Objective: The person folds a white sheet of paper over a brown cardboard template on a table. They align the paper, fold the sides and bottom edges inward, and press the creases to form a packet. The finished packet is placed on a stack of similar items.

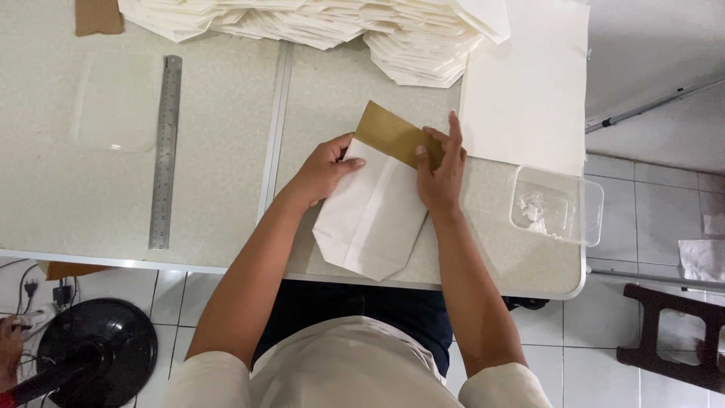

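While I look down through the head camera, I log one white paper bag [371,219] lying flat on the table [226,151], with one brown card insert [393,136] poking out of its far, open end. The bag's long axis runs from the near table edge, where its folded bottom points toward the body, up and slightly rightward away from me.

Left hand [321,172]: fingers curled and pinching the bag's upper left edge, thumb laid on top of the paper. Right hand [440,170]: fingers spread, flat and pressing where the card meets the mouth of the bag; thumb tucked in against the card's edge, nothing closed in the grip. Both hands touch the bag at its far end; the card lies just beyond the fingertips, nearer the right hand than the left.

Counts, as far as I can tell:
- one steel ruler [165,151], lengthwise, well off to the left
- one clear plastic tub [557,205] at the right edge, holding a white smear
- one stack of flat white sheets [529,83] beside the right hand
- a fanned heap of folded white bags [325,23] along the far edge, too many and too overlapped to count
- one brown scrap of card [98,17] at the far left corner

Below the table: a black fan base [98,351] and a dark stool [676,332].
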